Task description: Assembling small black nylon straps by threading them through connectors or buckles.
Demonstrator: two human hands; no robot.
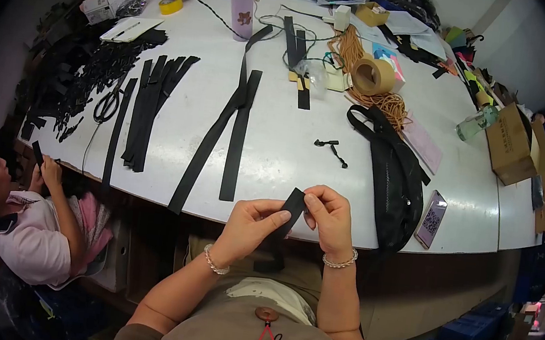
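Dangling toward the lap, a black strap [293, 204] runs below both hands, its lower end hard to make out in shadow. The left hand [249, 224] clasps it under the thumb; the right hand [330, 220] pinches its upper edge. Beyond, small black cords [327, 143] lie on the white table [281, 151].

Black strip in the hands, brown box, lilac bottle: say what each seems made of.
Strip: probably woven fabric, matte, bending limply. Box: likely cardboard, dull brown, with stiff, flat panels. Bottle: coated metal or plastic, smooth with soft highlights; unclear which.
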